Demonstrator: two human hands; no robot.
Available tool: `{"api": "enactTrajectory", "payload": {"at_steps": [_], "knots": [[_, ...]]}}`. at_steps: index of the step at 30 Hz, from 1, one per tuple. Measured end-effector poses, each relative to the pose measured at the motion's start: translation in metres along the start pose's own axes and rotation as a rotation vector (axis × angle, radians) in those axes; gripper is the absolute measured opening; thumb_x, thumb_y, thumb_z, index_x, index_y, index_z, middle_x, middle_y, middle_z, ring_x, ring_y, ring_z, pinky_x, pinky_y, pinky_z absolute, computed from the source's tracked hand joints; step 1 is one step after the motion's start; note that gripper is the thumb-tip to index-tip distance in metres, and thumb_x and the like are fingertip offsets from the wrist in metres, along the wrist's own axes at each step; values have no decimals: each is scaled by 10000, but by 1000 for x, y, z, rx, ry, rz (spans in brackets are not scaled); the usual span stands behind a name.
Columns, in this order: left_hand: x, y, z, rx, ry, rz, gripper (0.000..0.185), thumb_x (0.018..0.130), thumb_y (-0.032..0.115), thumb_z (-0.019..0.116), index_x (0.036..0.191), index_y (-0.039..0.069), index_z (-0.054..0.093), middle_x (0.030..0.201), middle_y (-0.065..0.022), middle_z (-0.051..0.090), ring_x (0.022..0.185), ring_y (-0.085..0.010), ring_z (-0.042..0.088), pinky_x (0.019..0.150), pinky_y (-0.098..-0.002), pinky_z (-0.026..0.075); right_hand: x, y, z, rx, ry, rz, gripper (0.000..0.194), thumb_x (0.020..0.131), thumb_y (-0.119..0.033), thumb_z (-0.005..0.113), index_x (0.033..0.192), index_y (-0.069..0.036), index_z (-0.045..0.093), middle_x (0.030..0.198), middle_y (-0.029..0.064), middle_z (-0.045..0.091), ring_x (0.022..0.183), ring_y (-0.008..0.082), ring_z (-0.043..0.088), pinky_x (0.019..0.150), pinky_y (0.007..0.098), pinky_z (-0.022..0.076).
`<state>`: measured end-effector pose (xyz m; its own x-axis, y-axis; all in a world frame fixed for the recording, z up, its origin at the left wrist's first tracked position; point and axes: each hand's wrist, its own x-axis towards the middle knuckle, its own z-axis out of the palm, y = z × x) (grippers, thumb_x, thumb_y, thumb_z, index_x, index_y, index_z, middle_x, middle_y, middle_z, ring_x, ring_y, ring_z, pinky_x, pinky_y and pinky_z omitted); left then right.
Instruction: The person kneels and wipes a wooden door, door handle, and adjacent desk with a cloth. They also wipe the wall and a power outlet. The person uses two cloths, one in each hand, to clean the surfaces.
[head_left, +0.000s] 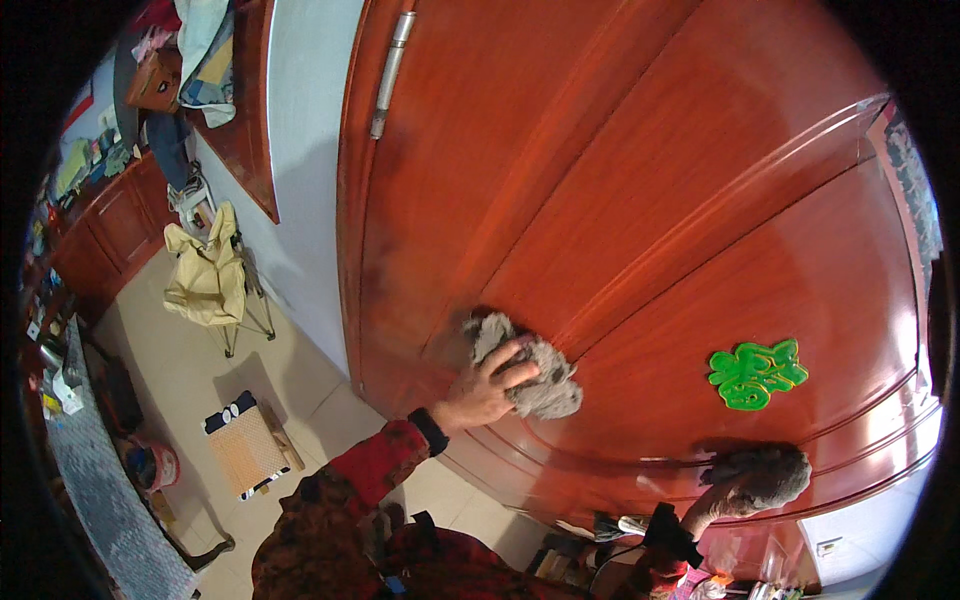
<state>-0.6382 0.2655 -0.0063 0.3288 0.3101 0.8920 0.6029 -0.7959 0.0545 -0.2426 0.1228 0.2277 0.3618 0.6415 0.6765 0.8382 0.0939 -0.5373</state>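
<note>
A large red-brown wooden door (600, 187) fills the middle and right of the head view. My left hand (484, 386) presses a grey cloth (551, 386) flat on its lower part, with the fingers bent over the fabric. Further right, my right hand (724, 506) holds another grey cloth (776, 476) against the door near its edge; that cloth hides most of the fingers. Between and above the hands, a green character-shaped ornament (759, 373) is fixed on the door. A metal hinge (391, 75) shows at the upper left of the door.
A folding chair with yellow fabric (206, 277) stands by the pale wall at left. Nearer is a low stool with a patterned top (246, 446). A table with a grey cover (120, 480) and a pink bucket (161, 465) stand at far left. Assorted items lie low at the bottom right.
</note>
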Motion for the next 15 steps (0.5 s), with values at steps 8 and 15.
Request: {"api": "enactTrajectory", "payload": {"at_steps": [8, 15], "knots": [[9, 16, -50, -218, -309, -77, 98, 710, 174, 752, 701, 94, 696, 1438, -26, 536, 1314, -310, 498, 895, -452, 541, -20, -16, 29, 125, 293, -195, 397, 1005, -343, 564, 813, 5, 552, 619, 152, 659, 429, 216, 611, 422, 300, 510], [184, -8, -91, -207, 375, -63, 288, 691, 153, 811, 937, 44, 707, 1407, -73, 548, 1231, -350, 527, 960, -511, 470, -32, -43, 50, 138, 420, -295, 364, 1002, -331, 567, 871, 8, 552, 656, 147, 656, 459, 214, 613, 438, 302, 512]]}}
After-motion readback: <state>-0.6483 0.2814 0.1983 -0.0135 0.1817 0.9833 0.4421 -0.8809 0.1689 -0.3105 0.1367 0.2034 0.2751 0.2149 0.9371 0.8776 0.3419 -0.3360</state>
